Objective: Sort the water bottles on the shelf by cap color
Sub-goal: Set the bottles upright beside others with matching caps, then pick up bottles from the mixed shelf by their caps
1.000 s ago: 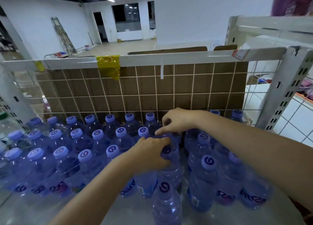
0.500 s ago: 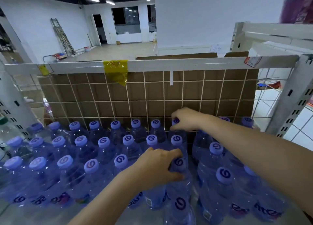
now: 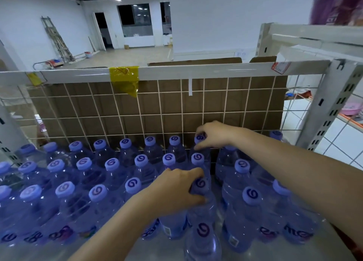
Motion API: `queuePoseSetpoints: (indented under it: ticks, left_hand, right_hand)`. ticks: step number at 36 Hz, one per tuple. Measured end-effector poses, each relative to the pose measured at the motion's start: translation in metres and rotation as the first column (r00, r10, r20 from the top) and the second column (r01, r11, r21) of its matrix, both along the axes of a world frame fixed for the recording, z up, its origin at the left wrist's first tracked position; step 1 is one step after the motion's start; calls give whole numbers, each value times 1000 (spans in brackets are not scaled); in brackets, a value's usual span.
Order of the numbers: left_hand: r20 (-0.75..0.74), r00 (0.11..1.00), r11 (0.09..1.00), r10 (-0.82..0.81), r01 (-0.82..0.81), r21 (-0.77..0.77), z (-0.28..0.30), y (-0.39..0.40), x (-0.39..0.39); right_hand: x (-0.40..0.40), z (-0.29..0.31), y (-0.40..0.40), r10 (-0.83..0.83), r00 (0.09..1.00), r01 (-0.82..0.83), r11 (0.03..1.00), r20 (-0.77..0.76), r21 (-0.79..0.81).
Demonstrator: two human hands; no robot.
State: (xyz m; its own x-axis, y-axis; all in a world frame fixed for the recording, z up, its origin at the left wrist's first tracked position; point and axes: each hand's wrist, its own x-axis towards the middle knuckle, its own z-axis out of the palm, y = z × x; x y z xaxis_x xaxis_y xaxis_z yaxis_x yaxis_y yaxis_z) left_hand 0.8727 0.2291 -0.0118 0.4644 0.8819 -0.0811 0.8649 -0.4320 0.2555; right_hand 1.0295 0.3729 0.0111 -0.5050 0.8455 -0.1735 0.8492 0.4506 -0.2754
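Purple-capped bottle (image 3: 200,142) at back row is pinched by right hand (image 3: 215,134) | nearer bottle (image 3: 201,194) is gripped by left hand (image 3: 176,193) | step: aligning rows | next: gap beside them judged to need closing.

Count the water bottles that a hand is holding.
2. The right hand pinches a back-row bottle by the wire grid; the left hand grips a third-row bottle. No other held bottle shows.

Dim, bluish ceiling-strip lighting; wide-angle bending and blur toward the edges.
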Motion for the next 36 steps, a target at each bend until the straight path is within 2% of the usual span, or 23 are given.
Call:
queuePoseSetpoints:
  ticks: [2,6,11,24,29,36]
  left_hand:
    - [72,997,999,25,-23,-25,3,0,0]
    - [148,989,993,9,-26,113,13,-1,3]
    - [204,978,990,-38,9,141,25,-9,17]
    - [63,985,980,-162,168,-103,19,-14,88]
    - [75,977,973,-200,207,-99,11,-11,92]
    - [67,971,972,-227,231,-51,5,-11,91]
  right_hand:
    - [7,7,-4,-9,1000,9,999,-18,30]
    - [24,18,-10,-54,998,50,991,30,124]
    - [43,23,-18,-121,988,112,989,93,98]
    - [63,1,-43,-176,982,172,984,73,51]
    - [63,-8,-41,-207,978,208,978,-23,15]
    - [57,2,-29,-214,975,216,975,-52,46]
